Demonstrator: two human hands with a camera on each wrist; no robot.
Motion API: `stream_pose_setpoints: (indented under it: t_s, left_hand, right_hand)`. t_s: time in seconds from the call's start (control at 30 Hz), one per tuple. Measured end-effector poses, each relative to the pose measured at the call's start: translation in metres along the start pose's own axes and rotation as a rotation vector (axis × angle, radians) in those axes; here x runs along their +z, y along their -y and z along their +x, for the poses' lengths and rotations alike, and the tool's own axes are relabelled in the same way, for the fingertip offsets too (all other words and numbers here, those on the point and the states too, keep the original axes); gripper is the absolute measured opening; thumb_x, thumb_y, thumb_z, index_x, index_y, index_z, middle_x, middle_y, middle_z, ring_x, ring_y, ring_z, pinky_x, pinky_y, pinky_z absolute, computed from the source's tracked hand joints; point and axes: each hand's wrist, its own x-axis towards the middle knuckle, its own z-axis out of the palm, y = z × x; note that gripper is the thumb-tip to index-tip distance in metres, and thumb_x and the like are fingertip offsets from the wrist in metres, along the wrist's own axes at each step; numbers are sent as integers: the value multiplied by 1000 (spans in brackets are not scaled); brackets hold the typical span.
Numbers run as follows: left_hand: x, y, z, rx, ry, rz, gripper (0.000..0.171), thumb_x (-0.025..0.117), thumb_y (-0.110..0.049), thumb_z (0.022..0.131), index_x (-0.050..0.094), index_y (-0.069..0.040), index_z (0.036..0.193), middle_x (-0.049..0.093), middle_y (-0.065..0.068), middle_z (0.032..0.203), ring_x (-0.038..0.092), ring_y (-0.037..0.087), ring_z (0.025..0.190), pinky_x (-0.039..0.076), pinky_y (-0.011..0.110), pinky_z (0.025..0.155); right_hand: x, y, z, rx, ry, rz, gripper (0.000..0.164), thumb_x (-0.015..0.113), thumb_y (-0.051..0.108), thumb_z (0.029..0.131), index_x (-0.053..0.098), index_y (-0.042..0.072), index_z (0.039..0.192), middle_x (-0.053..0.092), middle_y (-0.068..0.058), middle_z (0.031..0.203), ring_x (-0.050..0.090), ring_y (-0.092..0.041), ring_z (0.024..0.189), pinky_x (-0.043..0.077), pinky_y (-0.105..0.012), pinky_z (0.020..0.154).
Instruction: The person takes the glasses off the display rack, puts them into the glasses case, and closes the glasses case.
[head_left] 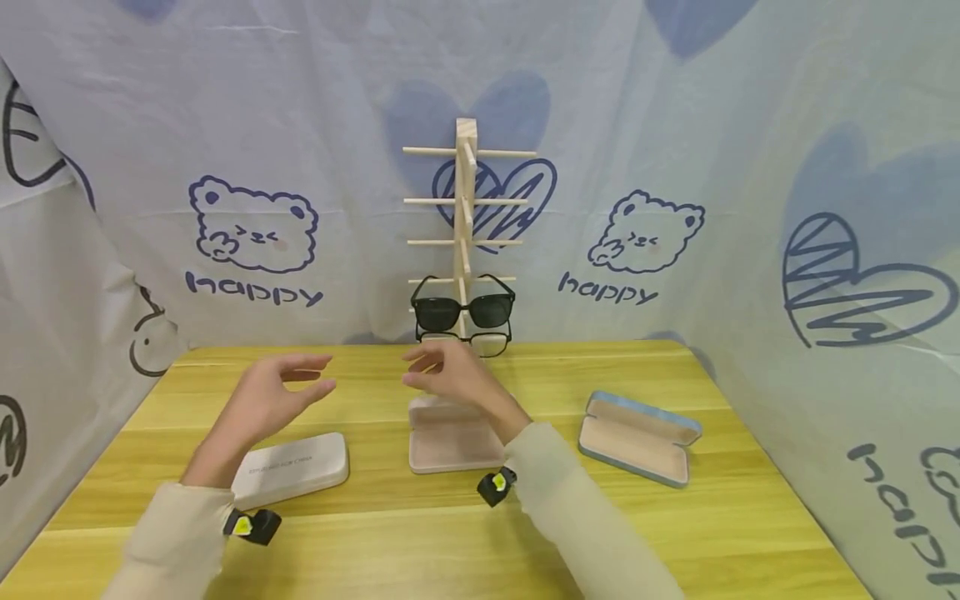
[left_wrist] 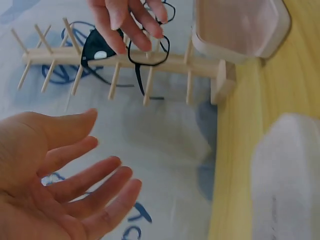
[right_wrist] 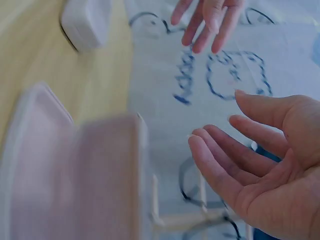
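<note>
My left hand (head_left: pixel 272 398) is raised above a closed white glasses case (head_left: pixel 303 467), with its fingers loosely bent and nothing in them. Over an open case with a pinkish lining (head_left: pixel 453 448), my right hand (head_left: pixel 456 375) hovers, also holding nothing. Both palms face each other across a gap. Behind the right hand stands a wooden glasses rack (head_left: pixel 466 187) with pegs. Dark sunglasses (head_left: pixel 491 312) hang on its lower pegs, and clear black-framed glasses (head_left: pixel 491 343) sit just below, partly hidden by that hand in the head view.
To the right lies an open blue glasses case (head_left: pixel 637 433) with a pinkish lining. The yellow wood-grain table (head_left: pixel 390 542) ends at a pale cloth backdrop (head_left: pixel 360 108) printed with hearts and bears, which also hangs at both sides.
</note>
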Motion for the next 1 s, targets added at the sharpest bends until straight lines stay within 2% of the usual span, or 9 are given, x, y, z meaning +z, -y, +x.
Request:
stream_pose_setpoints:
  t_s: [0.13,0.37,0.63,0.8,1.0]
  left_hand:
    - [3,-15,14,50,-22,-36,48,69,-31,100,62,-7,142,65,20,141,60,45,130,56,60,100]
    - [12,-41,44,133,-47,-99,47,68,-27,101,61,-10,144,62,18,146,61,41,131,55,59,104]
    - [18,-59,70,151,-39,-136,45,69,-22,100,62,-9,142,63,19,144,62,41,130,57,55,102]
    - [21,-68,83,142,-32,-185,46,70,-21,100,61,-11,144,62,17,145,64,38,129,60,52,98]
    - [26,-76,94,147,-20,-203,45,68,-22,101,61,-11,144,62,20,144,65,39,127,60,52,98]
  right_hand:
    - [-28,-4,-7,-30,-117,0,30,74,14,96,73,4,123,77,-14,116,74,-27,103,62,-28,88]
    - [-71,-8,-19,-53,-344,-59,27,73,16,97,74,3,120,77,-16,114,74,-31,100,63,-41,87]
    - [-97,-9,-23,41,-547,-184,26,73,19,97,75,5,118,77,-17,114,74,-35,101,63,-47,87]
    - [-105,-10,-20,85,-594,-219,30,74,21,97,74,6,123,74,-20,123,74,-38,106,63,-50,86]
    - [-113,-18,-17,79,-529,-218,36,71,21,99,69,7,133,69,-24,130,71,-41,114,60,-52,97]
